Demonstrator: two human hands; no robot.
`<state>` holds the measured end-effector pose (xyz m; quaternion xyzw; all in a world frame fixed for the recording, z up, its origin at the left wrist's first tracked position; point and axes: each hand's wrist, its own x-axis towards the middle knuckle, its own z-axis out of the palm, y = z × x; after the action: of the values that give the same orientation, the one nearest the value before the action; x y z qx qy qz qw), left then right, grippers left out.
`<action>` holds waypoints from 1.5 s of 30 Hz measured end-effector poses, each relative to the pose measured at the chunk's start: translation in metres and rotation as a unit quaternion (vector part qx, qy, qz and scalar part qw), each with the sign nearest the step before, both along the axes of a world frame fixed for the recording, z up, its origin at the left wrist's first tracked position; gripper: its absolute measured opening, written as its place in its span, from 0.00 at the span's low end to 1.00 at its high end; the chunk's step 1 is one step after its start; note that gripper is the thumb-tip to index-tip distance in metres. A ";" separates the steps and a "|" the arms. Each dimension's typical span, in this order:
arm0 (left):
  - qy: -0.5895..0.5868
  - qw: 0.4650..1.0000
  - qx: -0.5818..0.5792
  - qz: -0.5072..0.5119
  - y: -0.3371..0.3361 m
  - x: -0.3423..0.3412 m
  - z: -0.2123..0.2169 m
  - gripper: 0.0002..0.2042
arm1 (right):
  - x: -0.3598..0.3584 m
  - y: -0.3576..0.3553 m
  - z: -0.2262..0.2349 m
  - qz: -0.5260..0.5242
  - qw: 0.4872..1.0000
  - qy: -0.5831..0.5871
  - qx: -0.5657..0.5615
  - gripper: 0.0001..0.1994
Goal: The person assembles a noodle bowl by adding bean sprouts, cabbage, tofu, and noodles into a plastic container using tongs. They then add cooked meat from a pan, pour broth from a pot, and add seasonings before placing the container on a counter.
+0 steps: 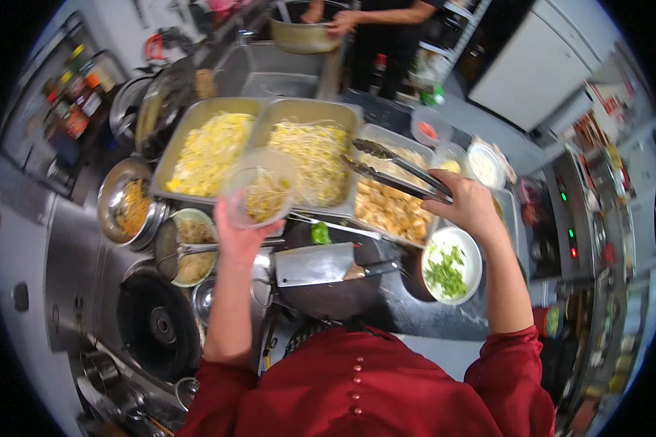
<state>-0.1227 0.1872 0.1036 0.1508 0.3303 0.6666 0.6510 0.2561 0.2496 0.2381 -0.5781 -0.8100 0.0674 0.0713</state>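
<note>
Crowding dark kitchen counter (414, 315), metal trays (310, 111)

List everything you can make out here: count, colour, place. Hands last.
Blurred edge clutter left out.
Clear round plastic tub: 1, see-through, in left hand
Pale bean sprouts: one small heap, yellow-white, in tub
Black-headed metal tongs: 1, black, in right hand
Large rectangular steel pans: 2, silver, centre-left, beyond tub
Golden-brown food chunks: one heap, right of those pans
Broad steel cleaver: 1, silver, centre
Round bowl of chopped greens: 1, white inside, below right hand
Round wok burner: 1, black, lower left
Deep metal pot: 1, dull gold, top, at co-worker's hands
Left hand: 1, bare, holding tub
Right hand: 1, bare, holding tongs
</note>
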 end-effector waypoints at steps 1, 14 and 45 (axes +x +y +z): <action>-0.020 1.000 -0.009 -0.005 -0.003 -0.001 0.003 0.35 | 0.025 -0.015 0.005 -0.004 1.000 0.011 -0.009 0.31; 0.009 0.992 -0.068 -0.104 -0.011 0.103 0.017 0.32 | 0.166 -0.185 -0.061 -0.208 0.943 -0.224 -0.132 0.35; 0.042 0.975 -0.059 -0.210 -0.035 0.168 -0.007 0.31 | 0.193 -0.182 -0.100 -0.177 0.965 -0.151 -0.119 0.47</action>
<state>0.0452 0.1518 0.0963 0.2059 0.3574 0.4877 0.7694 0.4493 0.0679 0.1376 -0.7202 -0.6821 0.0619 -0.1106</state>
